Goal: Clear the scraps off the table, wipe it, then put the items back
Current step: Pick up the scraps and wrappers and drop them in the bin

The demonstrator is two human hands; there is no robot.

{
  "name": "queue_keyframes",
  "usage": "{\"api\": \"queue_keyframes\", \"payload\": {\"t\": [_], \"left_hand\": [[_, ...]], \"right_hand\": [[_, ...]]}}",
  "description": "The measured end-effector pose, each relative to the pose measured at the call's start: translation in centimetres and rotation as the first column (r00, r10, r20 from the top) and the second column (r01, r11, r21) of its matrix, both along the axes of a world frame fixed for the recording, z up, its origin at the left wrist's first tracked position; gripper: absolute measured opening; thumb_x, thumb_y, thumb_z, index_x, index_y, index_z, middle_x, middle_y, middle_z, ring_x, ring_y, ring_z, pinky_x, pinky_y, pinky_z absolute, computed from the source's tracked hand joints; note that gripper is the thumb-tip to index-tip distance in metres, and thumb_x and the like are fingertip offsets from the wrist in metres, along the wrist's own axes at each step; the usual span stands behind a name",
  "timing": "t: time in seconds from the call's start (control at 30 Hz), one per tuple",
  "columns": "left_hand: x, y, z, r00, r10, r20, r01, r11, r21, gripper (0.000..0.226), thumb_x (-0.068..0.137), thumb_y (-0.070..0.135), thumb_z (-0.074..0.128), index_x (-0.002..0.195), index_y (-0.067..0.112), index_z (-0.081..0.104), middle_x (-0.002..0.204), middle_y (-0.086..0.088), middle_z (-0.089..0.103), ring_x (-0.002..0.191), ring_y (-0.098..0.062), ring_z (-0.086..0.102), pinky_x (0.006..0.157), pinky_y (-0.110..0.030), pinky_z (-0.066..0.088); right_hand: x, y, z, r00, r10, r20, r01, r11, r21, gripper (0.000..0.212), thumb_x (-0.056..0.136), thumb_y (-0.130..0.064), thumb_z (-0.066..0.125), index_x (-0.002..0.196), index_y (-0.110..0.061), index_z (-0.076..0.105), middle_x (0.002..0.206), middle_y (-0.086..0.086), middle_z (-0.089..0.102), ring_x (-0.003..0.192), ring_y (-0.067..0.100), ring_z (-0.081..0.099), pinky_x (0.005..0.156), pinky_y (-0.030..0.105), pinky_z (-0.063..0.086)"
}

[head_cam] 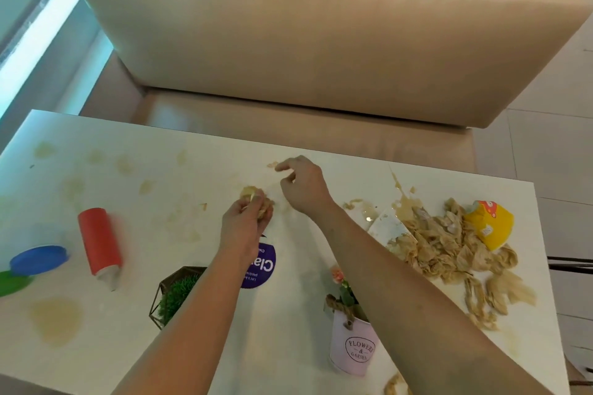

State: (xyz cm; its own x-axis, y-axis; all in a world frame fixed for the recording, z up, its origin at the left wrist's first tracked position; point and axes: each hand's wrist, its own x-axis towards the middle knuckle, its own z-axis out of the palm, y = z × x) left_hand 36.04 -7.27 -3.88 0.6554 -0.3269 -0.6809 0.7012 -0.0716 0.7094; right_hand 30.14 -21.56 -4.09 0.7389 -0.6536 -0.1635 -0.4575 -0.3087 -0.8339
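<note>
Fingers of the left hand (242,224) curl round a wad of tan scraps (264,207), held low over the middle of the white bench (128,346). The right hand (303,184) reaches past it with forefinger stretched and the other fingers loosely bent, gripping nothing. Its tip is just short of a small loose scrap (272,164) near the far edge.

The work looks to be in its first step, gathering scraps, with much left to do. Pale brown stains (56,317) mark the left half of the bench, and no cloth is in view.

The next move likely calls for a fine pinch on that thin, flat scrap, then passing it to the wad in the left hand.

Toward the right edge lies the bulk of the mess: a heap of soaked tan tissue (449,250) spread over a white plate (388,228), with a tipped yellow paper cup (491,224) touching the heap. That wet tissue would probably tear if pulled, so it may need scooping, not plucking.

Along the near side stand the items to be put back later:
- a pink flower bucket (353,349)
- a wire-framed green plant (176,292)
- a purple round card (261,264), partly under the left wrist

A red bottle (99,240) lies on its side toward the left edge, beside a blue lid (38,260) and a green lid (12,282).
</note>
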Motion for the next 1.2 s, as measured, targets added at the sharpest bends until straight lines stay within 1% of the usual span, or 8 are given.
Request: {"api": "queue_keyframes", "payload": {"t": [0.17,0.27,0.43,0.53,0.63,0.77,1.0,1.2], "left_hand": [[1.9,3.0,1.1,0.903,-0.311,0.296,0.201,0.915,0.349,0.026,0.092,0.040,0.076,0.110,0.025,0.068,0.097,0.001,0.079,0.083,-0.014,0.078,0.080,-0.035,0.062],[1.9,4.1,1.6,0.849,-0.370,0.378,0.189,0.879,0.438,0.026,0.093,0.044,0.073,0.114,0.029,0.066,0.095,0.007,0.078,0.081,-0.011,0.077,0.080,-0.037,0.063],[0.8,4.1,2.3,0.839,-0.410,0.358,0.234,0.865,0.444,0.019,0.094,0.044,0.072,0.110,0.036,0.064,0.086,0.012,0.077,0.074,-0.013,0.077,0.073,-0.042,0.065],[0.0,3.9,2.6,0.860,-0.407,0.309,0.250,0.863,0.440,0.019,0.093,0.045,0.073,0.108,0.035,0.065,0.089,0.008,0.079,0.075,-0.021,0.078,0.077,-0.049,0.065],[-0.8,3.3,2.1,0.923,-0.317,0.216,0.219,0.898,0.382,0.028,0.093,0.039,0.076,0.115,0.024,0.068,0.094,0.002,0.079,0.083,-0.022,0.078,0.086,-0.045,0.063],[-2.6,1.4,1.9,0.985,-0.171,0.000,0.170,0.976,0.137,0.027,0.100,0.019,0.068,0.122,0.003,0.068,0.110,-0.013,0.076,0.102,-0.020,0.073,0.096,-0.034,0.058],[-7.2,-1.5,3.5,0.960,-0.224,-0.166,0.177,0.950,-0.258,0.032,0.105,0.017,0.057,0.128,-0.004,0.065,0.121,-0.019,0.071,0.108,-0.020,0.067,0.104,-0.033,0.054],[-9.7,-2.6,4.7,0.949,-0.263,-0.172,0.204,0.932,-0.299,0.017,0.101,0.010,0.062,0.114,0.001,0.067,0.097,-0.010,0.071,0.083,-0.012,0.068,0.072,-0.019,0.060]], "right_hand": [[6.1,-1.0,-2.1,0.922,0.154,-0.356,-0.214,0.967,-0.136,0.065,0.091,0.007,0.042,0.149,-0.020,0.043,0.155,0.007,0.030,0.134,0.032,0.035,0.097,0.041,0.050],[7.3,-0.8,-3.5,0.811,0.212,-0.545,-0.435,0.842,-0.320,0.058,0.089,0.010,0.045,0.142,-0.013,0.046,0.149,0.012,0.031,0.134,0.037,0.032,0.080,0.040,0.049],[6.5,-0.8,-5.2,0.790,0.284,-0.544,-0.547,0.727,-0.415,0.037,0.090,0.014,0.047,0.122,-0.001,0.054,0.132,0.013,0.043,0.123,0.032,0.041,0.069,0.038,0.042],[4.9,-0.8,-5.2,0.829,0.294,-0.476,-0.464,0.837,-0.292,0.030,0.090,0.011,0.045,0.112,-0.003,0.059,0.119,0.013,0.050,0.111,0.029,0.051,0.072,0.034,0.040],[2.3,-0.5,-3.1,0.955,0.154,-0.255,-0.175,0.983,-0.061,0.024,0.086,0.007,0.051,0.098,-0.006,0.067,0.104,0.007,0.059,0.095,0.024,0.059,0.076,0.030,0.046],[-2.9,1.0,1.9,0.998,0.047,0.032,-0.049,0.997,0.067,0.017,0.086,-0.002,0.060,0.092,-0.016,0.066,0.087,-0.006,0.065,0.076,0.008,0.058,0.069,0.017,0.048],[-10.6,2.0,4.9,0.991,0.128,0.045,-0.118,0.979,-0.168,0.014,0.091,-0.011,0.061,0.099,-0.018,0.069,0.091,-0.008,0.066,0.092,0.014,0.054,0.082,0.036,0.049],[-15.0,0.6,5.5,0.952,0.003,0.306,0.117,0.920,-0.373,0.021,0.091,-0.006,0.067,0.110,-0.013,0.070,0.102,-0.004,0.067,0.086,0.010,0.057,0.078,0.020,0.048]]}}
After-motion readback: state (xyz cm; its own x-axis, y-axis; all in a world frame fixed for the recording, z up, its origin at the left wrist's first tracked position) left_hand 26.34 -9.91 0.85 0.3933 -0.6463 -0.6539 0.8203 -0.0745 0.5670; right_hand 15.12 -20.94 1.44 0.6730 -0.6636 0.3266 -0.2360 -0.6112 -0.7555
